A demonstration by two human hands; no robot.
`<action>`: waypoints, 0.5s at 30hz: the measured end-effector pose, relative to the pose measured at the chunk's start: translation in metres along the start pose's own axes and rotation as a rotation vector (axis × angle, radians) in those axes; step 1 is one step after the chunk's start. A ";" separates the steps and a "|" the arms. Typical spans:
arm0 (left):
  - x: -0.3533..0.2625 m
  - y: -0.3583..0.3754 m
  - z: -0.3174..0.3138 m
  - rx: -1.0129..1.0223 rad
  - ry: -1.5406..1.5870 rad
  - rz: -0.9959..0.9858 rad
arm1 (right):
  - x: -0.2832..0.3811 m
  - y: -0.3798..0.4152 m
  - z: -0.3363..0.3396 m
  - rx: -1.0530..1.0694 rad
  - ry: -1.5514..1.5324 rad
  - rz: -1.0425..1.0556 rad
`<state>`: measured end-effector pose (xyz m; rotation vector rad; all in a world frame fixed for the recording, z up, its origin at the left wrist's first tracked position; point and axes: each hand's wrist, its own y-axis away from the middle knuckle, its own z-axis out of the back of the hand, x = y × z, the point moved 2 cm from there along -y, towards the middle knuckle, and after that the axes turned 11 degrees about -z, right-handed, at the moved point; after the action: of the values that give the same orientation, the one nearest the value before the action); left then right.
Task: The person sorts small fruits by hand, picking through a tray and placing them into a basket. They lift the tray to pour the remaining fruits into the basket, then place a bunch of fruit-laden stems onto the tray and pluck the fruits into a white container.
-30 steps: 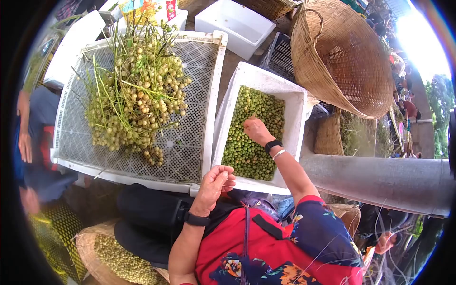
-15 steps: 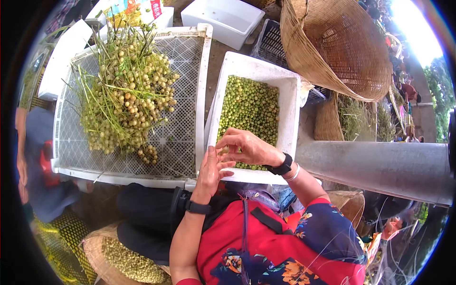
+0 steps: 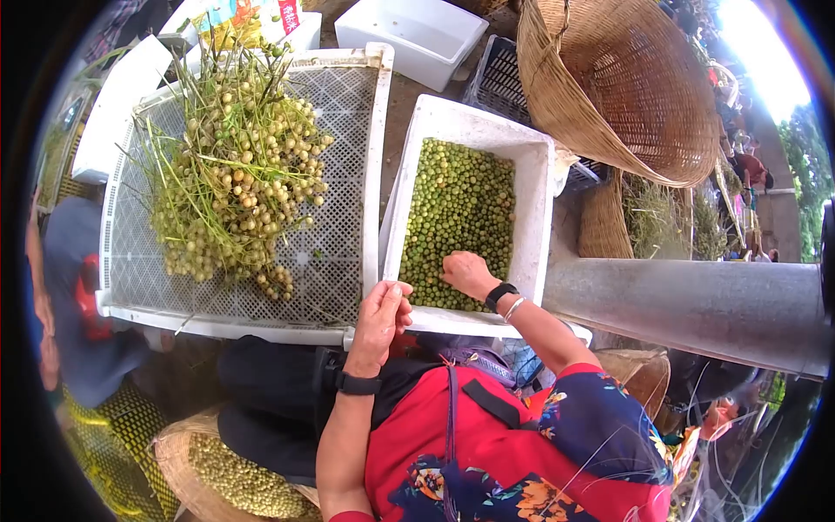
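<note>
Small round green fruits (image 3: 457, 204) lie loose in a white foam box (image 3: 532, 204). My right hand (image 3: 470, 275) is down at the fruits in the near part of the box, fingers curled and pointing into them. What those fingers hold, if anything, is hidden. At the box's near left corner is my left hand (image 3: 383, 320), its fingers bent inward and the thumb on top; I cannot make out anything in it. To the left, a heaped bunch of yellowish fruits on green stems (image 3: 248, 174) rests on a white mesh tray (image 3: 335, 244).
A large woven basket (image 3: 648, 96) leans at the back right, near a black crate (image 3: 500, 83) and another white box (image 3: 409, 35). A grey metal pole (image 3: 696, 291) runs along the right. Below left stands a basket of pale fruits (image 3: 243, 474). Another person's arm (image 3: 39, 287) shows far left.
My hands were together over the box's near left corner. My right hand has moved right and down onto the fruits; my left has dropped back slightly and its fingers have curled.
</note>
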<state>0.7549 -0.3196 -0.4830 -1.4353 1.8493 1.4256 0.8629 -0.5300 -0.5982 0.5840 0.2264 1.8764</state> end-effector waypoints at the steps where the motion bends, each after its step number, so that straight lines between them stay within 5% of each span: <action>1: 0.000 0.001 0.002 0.004 0.035 -0.012 | -0.005 -0.003 0.001 0.063 -0.063 -0.009; 4: -0.003 0.002 0.004 -0.016 0.050 -0.034 | -0.011 -0.011 0.021 0.067 -0.136 0.067; 7: -0.005 0.004 0.008 -0.042 0.105 -0.069 | -0.008 -0.007 0.049 0.309 -0.785 -0.175; 10: -0.002 0.002 0.013 -0.057 0.107 -0.091 | -0.006 -0.003 0.061 0.402 -1.123 -0.128; 15: 0.003 -0.001 0.003 0.011 -0.116 -0.065 | 0.003 -0.002 0.066 0.410 -1.319 -0.109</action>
<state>0.7533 -0.3183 -0.4870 -1.3645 1.7219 1.4334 0.8961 -0.5347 -0.5414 1.8850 -0.2401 1.0136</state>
